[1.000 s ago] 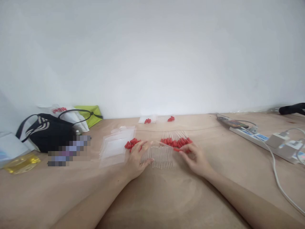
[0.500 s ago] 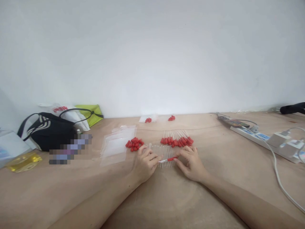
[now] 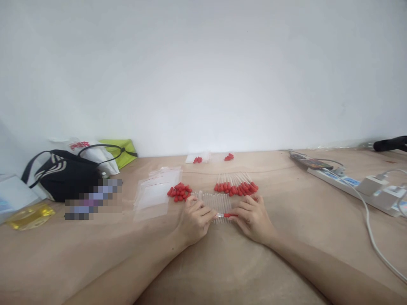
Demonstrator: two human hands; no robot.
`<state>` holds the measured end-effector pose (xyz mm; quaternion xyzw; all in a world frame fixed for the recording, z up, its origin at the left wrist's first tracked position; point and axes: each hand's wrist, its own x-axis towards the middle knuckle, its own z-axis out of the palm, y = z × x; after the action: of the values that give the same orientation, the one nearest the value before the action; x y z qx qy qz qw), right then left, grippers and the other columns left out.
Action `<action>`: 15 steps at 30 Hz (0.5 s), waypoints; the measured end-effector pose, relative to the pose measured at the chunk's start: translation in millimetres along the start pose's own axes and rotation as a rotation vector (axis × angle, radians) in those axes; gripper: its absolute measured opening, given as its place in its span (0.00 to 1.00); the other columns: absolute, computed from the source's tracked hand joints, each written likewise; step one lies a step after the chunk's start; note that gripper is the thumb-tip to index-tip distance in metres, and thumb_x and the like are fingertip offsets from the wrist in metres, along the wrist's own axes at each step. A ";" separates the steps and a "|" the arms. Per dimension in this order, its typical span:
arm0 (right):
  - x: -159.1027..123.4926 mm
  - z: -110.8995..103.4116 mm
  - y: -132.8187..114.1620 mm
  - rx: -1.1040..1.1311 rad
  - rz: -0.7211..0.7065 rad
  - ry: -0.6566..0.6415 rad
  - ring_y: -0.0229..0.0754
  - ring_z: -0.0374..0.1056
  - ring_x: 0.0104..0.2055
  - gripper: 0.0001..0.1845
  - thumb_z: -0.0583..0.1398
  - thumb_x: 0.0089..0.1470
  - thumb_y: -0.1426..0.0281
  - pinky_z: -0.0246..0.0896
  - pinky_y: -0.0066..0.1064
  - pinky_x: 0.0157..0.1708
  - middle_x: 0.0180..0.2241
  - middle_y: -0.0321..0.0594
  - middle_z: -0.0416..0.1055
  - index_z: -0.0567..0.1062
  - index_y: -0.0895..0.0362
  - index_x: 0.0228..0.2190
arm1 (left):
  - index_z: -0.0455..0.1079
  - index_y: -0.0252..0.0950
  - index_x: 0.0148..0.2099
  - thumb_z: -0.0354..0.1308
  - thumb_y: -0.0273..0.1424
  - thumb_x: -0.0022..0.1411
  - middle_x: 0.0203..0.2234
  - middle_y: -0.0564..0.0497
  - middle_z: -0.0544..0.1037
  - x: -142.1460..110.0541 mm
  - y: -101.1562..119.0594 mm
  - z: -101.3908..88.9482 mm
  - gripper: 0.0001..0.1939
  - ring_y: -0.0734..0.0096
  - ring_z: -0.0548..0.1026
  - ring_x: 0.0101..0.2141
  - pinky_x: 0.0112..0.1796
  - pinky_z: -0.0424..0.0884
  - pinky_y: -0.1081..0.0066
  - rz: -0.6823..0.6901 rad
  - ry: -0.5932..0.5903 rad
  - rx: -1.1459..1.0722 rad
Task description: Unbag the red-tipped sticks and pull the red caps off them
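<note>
Between my hands is a glass dropper tube (image 3: 219, 215) with a red rubber bulb (image 3: 227, 215) at its right end. My left hand (image 3: 196, 218) pinches the glass end, while the fingers of my right hand (image 3: 252, 218) are closed around the bulb and partly cover it. Bare glass tubes (image 3: 216, 201) lie side by side just beyond and beneath the hands. A pile of loose red bulbs (image 3: 179, 192) sits past my left hand. Beyond my right hand lies a row of tubes fitted with red bulbs (image 3: 237, 187), glass ends pointing away.
Clear plastic bags (image 3: 155, 192) lie left of the bulbs. Two small bulb groups (image 3: 197, 160) rest near the wall. A black bag (image 3: 68, 176) and a yellow packet (image 3: 31, 216) stand at left. At right are a power strip (image 3: 337, 182), chargers, a phone (image 3: 313, 162) and a white cable.
My right fingers have slid further over the red bulb, so less of it shows. The dropper now lies more level, and both hands have stayed close together.
</note>
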<state>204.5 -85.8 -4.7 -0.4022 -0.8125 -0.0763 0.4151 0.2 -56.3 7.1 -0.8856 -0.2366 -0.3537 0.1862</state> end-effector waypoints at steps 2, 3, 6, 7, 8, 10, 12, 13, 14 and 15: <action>-1.0 -0.3 0.4 -0.002 -0.021 -0.006 0.37 0.56 0.29 0.07 0.56 0.51 0.67 0.41 0.37 0.38 0.21 0.32 0.68 0.73 0.52 0.25 | 0.68 0.37 0.28 0.49 0.26 0.59 0.16 0.57 0.71 -0.8 0.5 -0.8 0.09 0.74 0.63 0.23 0.36 0.53 0.64 0.000 0.000 -0.007; -1.3 -0.8 0.1 0.000 -0.030 -0.009 0.36 0.55 0.29 0.07 0.56 0.51 0.67 0.41 0.37 0.39 0.20 0.32 0.68 0.73 0.53 0.24 | 0.68 0.37 0.28 0.49 0.25 0.58 0.15 0.57 0.71 -1.0 0.8 -1.0 0.09 0.74 0.63 0.23 0.36 0.53 0.64 -0.001 0.000 -0.012; -0.7 -2.0 -2.3 0.005 -0.049 -0.030 0.37 0.55 0.29 0.08 0.55 0.51 0.69 0.41 0.39 0.41 0.20 0.33 0.66 0.72 0.53 0.24 | 0.68 0.37 0.28 0.48 0.23 0.58 0.16 0.57 0.72 -1.0 1.7 -1.0 0.10 0.75 0.63 0.23 0.36 0.52 0.64 -0.002 0.000 -0.031; -0.5 -2.3 -3.3 0.006 -0.053 -0.037 0.37 0.55 0.29 0.08 0.54 0.51 0.69 0.41 0.39 0.42 0.20 0.33 0.66 0.72 0.54 0.24 | 0.68 0.37 0.28 0.48 0.23 0.58 0.16 0.57 0.72 -0.8 1.8 -0.8 0.10 0.75 0.63 0.23 0.36 0.52 0.64 -0.001 0.001 -0.038; -0.3 -2.7 -4.0 0.007 -0.057 -0.044 0.37 0.56 0.29 0.08 0.54 0.51 0.70 0.40 0.40 0.43 0.20 0.33 0.66 0.72 0.54 0.24 | 0.68 0.37 0.29 0.48 0.23 0.57 0.16 0.57 0.72 -0.8 1.5 -0.8 0.10 0.75 0.63 0.23 0.36 0.52 0.64 0.002 0.001 -0.043; -0.9 -4.1 -3.6 0.006 -0.069 -0.055 0.37 0.57 0.29 0.09 0.53 0.51 0.70 0.40 0.41 0.44 0.20 0.33 0.65 0.71 0.55 0.23 | 0.68 0.37 0.29 0.48 0.23 0.57 0.16 0.57 0.72 -1.6 -0.4 -1.7 0.09 0.75 0.63 0.22 0.36 0.53 0.64 0.009 -0.001 -0.052; -3.0 -6.9 -0.2 -0.021 -0.068 -0.049 0.36 0.57 0.29 0.10 0.52 0.50 0.71 0.41 0.41 0.45 0.20 0.33 0.64 0.70 0.56 0.21 | 0.68 0.37 0.28 0.48 0.23 0.57 0.17 0.57 0.72 -3.7 -4.6 -4.5 0.10 0.75 0.64 0.23 0.35 0.53 0.64 -0.004 0.008 -0.060; -4.3 -8.7 2.5 -0.046 -0.049 -0.037 0.36 0.57 0.28 0.10 0.52 0.50 0.71 0.42 0.41 0.45 0.19 0.34 0.63 0.69 0.56 0.20 | 0.68 0.37 0.29 0.48 0.23 0.57 0.18 0.57 0.73 -5.2 -7.3 -6.3 0.10 0.75 0.65 0.23 0.35 0.54 0.65 -0.021 0.013 -0.061; -5.6 -10.5 5.6 -0.069 -0.017 -0.019 0.36 0.57 0.28 0.11 0.52 0.50 0.70 0.44 0.41 0.44 0.19 0.34 0.63 0.69 0.56 0.20 | 0.68 0.36 0.28 0.48 0.22 0.57 0.19 0.56 0.73 -6.9 -9.9 -8.3 0.10 0.75 0.65 0.23 0.34 0.54 0.65 -0.047 0.028 -0.059; -6.6 -12.1 8.7 -0.078 0.023 -0.003 0.36 0.58 0.28 0.11 0.52 0.51 0.70 0.45 0.40 0.43 0.19 0.34 0.63 0.69 0.56 0.20 | 0.68 0.36 0.29 0.48 0.23 0.58 0.20 0.55 0.74 -8.4 -12.3 -9.9 0.09 0.75 0.65 0.23 0.33 0.55 0.66 -0.076 0.028 -0.051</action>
<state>220.3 -89.4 -3.6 -0.4274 -0.8049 -0.1026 0.3988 -17.2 -53.5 9.8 -0.8754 -0.2584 -0.3787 0.1535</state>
